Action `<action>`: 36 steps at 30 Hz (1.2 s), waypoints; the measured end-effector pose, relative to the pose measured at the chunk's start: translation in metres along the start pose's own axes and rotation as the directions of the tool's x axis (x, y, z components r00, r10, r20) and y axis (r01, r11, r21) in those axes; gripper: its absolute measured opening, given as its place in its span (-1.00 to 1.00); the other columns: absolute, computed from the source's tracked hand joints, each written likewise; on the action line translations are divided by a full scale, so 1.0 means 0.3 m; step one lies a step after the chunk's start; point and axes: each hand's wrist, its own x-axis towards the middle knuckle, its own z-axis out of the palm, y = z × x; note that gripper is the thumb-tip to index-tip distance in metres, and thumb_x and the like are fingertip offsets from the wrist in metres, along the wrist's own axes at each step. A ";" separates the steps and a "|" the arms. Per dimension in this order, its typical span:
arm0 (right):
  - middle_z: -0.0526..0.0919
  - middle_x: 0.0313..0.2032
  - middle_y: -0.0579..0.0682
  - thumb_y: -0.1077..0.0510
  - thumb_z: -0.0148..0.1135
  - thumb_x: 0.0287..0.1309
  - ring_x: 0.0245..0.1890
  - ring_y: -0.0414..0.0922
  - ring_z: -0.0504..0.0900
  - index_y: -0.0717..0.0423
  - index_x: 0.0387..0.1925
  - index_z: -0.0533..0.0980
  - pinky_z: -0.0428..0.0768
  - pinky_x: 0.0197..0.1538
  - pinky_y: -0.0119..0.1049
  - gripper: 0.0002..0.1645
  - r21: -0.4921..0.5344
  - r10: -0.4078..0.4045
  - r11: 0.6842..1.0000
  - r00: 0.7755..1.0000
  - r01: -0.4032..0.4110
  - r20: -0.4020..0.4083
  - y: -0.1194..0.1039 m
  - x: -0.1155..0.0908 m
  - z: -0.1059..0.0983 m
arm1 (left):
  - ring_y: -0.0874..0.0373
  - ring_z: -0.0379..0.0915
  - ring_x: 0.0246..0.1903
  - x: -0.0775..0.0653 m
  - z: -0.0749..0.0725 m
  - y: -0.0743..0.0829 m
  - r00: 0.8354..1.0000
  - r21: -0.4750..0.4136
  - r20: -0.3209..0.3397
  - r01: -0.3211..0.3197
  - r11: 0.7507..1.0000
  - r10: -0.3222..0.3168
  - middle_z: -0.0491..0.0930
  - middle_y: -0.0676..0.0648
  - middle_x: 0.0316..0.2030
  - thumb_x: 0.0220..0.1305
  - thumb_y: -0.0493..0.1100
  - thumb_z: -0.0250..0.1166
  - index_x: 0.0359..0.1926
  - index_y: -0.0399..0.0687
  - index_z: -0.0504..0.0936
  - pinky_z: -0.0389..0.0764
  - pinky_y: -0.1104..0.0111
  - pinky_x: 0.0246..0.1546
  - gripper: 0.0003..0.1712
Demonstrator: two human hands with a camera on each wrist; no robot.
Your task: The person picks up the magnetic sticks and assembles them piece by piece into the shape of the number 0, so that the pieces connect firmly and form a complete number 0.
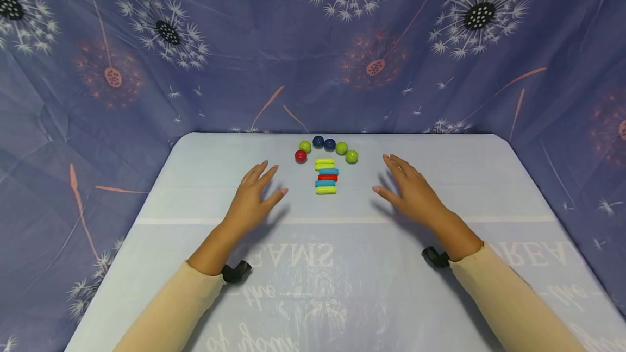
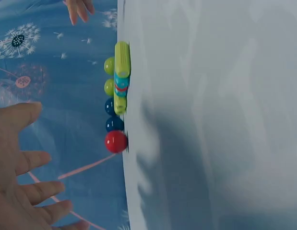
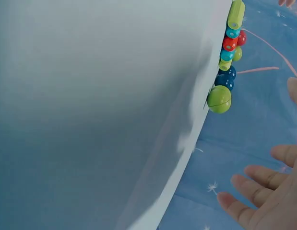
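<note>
Several coloured balls lie in an arc at the far middle of the table: a red ball (image 1: 300,156), a green ball (image 1: 351,156) and dark blue balls such as the blue ball (image 1: 318,142) among them. In front of them, short rods form a column, with a yellow rod (image 1: 326,190) nearest, then blue, a red rod (image 1: 327,177), blue and yellow ones. My left hand (image 1: 251,200) hovers left of the rods, fingers spread, holding nothing. To their right my right hand (image 1: 413,192) is likewise raised, fingers extended, touching nothing. Both wrist views show bare palms.
The white table (image 1: 166,200) bears faint mirrored lettering. A blue dandelion-print cloth (image 1: 254,42) hangs behind and beside it. Dark straps, one a black wrist mount (image 1: 237,272), sit at both cuffs.
</note>
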 end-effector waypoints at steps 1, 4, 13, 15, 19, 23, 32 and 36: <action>0.03 0.58 0.17 -0.44 0.09 0.32 0.53 0.28 0.11 -0.19 0.63 -0.10 0.19 0.44 0.37 0.06 0.021 -0.004 1.000 1.000 0.004 0.003 0.001 0.004 0.000 | -0.17 -0.04 0.56 0.003 0.005 0.005 1.000 -0.015 -0.003 0.001 1.000 -0.001 0.11 -0.14 0.57 0.39 0.22 0.25 0.52 0.06 0.28 0.13 -0.18 0.49 -0.20; 0.05 0.57 0.16 -0.42 0.11 0.32 0.53 0.28 0.13 -0.24 0.62 -0.09 0.21 0.43 0.36 0.04 0.075 -0.012 0.997 1.000 0.011 0.012 0.001 0.017 -0.001 | -0.15 0.06 0.53 0.011 0.019 0.017 1.000 -0.060 -0.007 0.005 0.998 -0.005 0.19 -0.11 0.54 0.39 0.20 0.27 0.50 0.07 0.34 0.22 -0.15 0.46 -0.24; 0.02 0.59 0.07 -0.45 0.11 0.29 0.55 0.21 0.13 -0.34 0.60 -0.03 0.23 0.44 0.33 -0.01 0.143 -0.009 0.990 0.997 -0.002 0.077 -0.013 0.062 0.011 | -0.06 0.21 0.48 0.034 0.047 0.034 1.000 -0.136 0.020 0.003 0.991 -0.001 0.34 -0.05 0.46 0.38 0.20 0.28 0.47 0.08 0.38 0.25 -0.06 0.48 -0.27; 0.02 0.59 0.06 -0.46 0.11 0.29 0.54 0.20 0.14 -0.34 0.60 -0.03 0.23 0.44 0.33 0.00 0.153 -0.007 0.988 0.996 -0.006 0.088 -0.017 0.075 0.014 | -0.05 0.25 0.46 0.039 0.054 0.036 1.000 -0.146 0.027 -0.001 0.989 0.005 0.37 -0.04 0.44 0.38 0.19 0.28 0.46 0.08 0.40 0.30 -0.05 0.45 -0.29; 0.02 0.59 0.07 -0.45 0.11 0.30 0.53 0.21 0.16 -0.31 0.60 -0.02 0.22 0.45 0.32 0.00 0.165 -0.011 0.986 0.994 -0.007 0.109 -0.024 0.099 0.022 | -0.05 0.38 0.37 0.049 0.071 0.043 0.999 -0.174 0.034 -0.007 0.985 0.013 0.42 -0.05 0.38 0.36 0.15 0.31 0.44 0.13 0.43 0.49 0.00 0.32 -0.32; 0.03 0.58 0.09 -0.42 0.13 0.31 0.52 0.22 0.20 -0.23 0.61 -0.01 0.24 0.45 0.31 0.01 0.168 -0.014 0.986 0.992 -0.008 0.129 -0.029 0.117 0.031 | -0.08 0.48 0.27 0.059 0.092 0.052 0.999 -0.193 0.043 -0.011 0.981 0.020 0.47 -0.07 0.32 0.34 0.10 0.36 0.41 0.13 0.47 0.58 0.03 0.21 -0.34; 0.04 0.57 0.09 -0.36 0.18 0.32 0.53 0.21 0.18 -0.21 0.61 0.00 0.22 0.46 0.30 0.00 0.185 0.000 0.982 0.987 -0.030 0.160 -0.043 0.175 0.055 | -0.08 0.56 0.15 0.080 0.138 0.070 0.996 -0.208 0.078 -0.020 0.978 0.037 0.54 -0.10 0.20 0.29 0.04 0.41 0.35 0.04 0.55 0.65 0.11 0.12 -0.37; 0.05 0.57 0.12 -0.37 0.17 0.32 0.52 0.21 0.19 -0.15 0.61 0.02 0.23 0.46 0.30 0.00 0.199 -0.013 0.980 0.986 -0.020 0.167 -0.039 0.201 0.069 | -0.06 0.59 0.04 0.085 0.158 0.077 0.994 -0.204 0.097 -0.028 0.979 0.049 0.57 -0.10 0.15 0.29 0.01 0.42 0.32 0.03 0.57 0.66 0.15 0.05 -0.40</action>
